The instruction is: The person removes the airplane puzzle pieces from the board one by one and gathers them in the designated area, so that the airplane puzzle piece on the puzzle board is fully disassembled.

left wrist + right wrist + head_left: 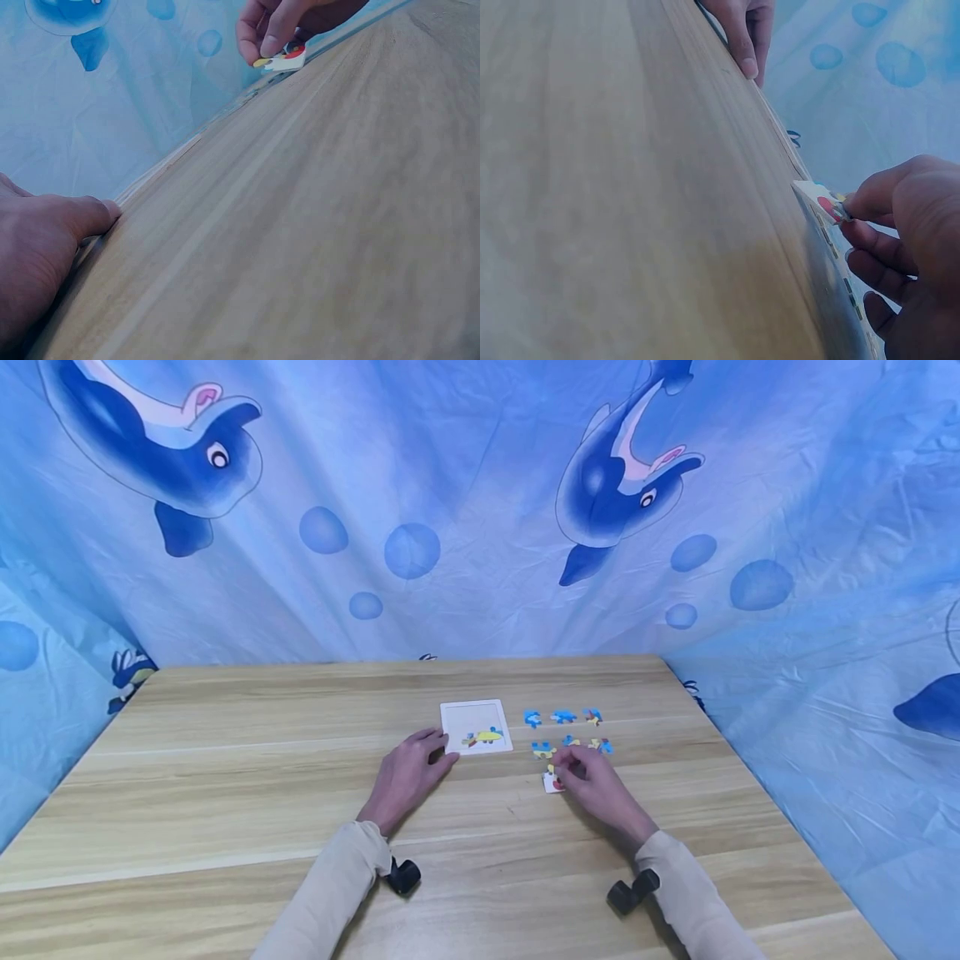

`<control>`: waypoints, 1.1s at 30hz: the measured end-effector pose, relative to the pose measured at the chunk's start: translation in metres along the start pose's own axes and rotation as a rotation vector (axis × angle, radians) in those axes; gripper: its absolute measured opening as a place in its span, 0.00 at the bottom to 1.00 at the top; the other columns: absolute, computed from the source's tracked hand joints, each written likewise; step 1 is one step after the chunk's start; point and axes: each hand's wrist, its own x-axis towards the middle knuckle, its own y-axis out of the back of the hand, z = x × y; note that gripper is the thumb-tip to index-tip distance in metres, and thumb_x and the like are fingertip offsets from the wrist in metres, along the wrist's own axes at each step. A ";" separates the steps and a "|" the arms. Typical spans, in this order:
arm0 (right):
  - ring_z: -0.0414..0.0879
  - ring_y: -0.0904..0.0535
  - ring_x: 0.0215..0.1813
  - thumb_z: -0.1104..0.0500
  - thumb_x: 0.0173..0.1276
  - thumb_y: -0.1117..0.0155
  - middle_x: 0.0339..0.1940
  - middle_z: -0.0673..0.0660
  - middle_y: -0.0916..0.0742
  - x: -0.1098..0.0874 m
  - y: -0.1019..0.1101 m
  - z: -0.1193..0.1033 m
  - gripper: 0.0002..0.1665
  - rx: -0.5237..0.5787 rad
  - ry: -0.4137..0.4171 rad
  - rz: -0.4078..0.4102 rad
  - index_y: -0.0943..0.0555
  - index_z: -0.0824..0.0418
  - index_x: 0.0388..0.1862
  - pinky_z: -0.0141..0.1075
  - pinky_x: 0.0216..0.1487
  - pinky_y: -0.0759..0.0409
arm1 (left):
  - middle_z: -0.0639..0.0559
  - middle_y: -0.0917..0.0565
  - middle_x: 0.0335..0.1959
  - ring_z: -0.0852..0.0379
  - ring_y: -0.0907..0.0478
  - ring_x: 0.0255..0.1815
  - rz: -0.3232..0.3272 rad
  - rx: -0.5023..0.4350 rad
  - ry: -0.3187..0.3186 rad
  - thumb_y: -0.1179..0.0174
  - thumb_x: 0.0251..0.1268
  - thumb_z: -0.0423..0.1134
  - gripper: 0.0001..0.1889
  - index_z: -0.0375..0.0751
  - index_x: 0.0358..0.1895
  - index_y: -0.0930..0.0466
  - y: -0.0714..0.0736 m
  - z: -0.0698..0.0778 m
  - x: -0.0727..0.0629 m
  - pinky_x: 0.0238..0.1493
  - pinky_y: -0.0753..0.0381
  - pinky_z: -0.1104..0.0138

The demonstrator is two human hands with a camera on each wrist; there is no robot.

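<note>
A shallow white puzzle tray [471, 703] lies on the table, with a few joined yellow and coloured pieces [487, 737] along its near side. My left hand [408, 777] rests at the tray's left edge and near-left corner, thumb extended; the left wrist view shows the thumb [97, 216] against the rim. Between thumb and fingers, my right hand [596, 785] pinches a white puzzle piece [815, 199] with a red spot and some yellow. The piece is tilted, raised at the table's right part. Fingers of the right hand cover part of it.
Loose blue and yellow puzzle pieces [563, 717] lie in rows right of the tray; the right hand partly hides the nearer row [542, 749]. A blue dolphin-print curtain [480, 527] surrounds the wooden table [225, 760] at the back and sides.
</note>
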 end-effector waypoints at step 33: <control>0.45 0.25 0.38 0.76 0.66 0.35 0.33 0.49 0.17 -0.002 -0.004 0.004 0.11 -0.126 0.025 -0.004 0.16 0.62 0.39 0.35 0.39 0.25 | 0.38 0.16 0.60 0.41 0.19 0.63 -0.017 0.001 0.009 0.31 0.71 0.46 0.19 0.36 0.57 0.12 0.001 0.001 0.001 0.56 0.17 0.48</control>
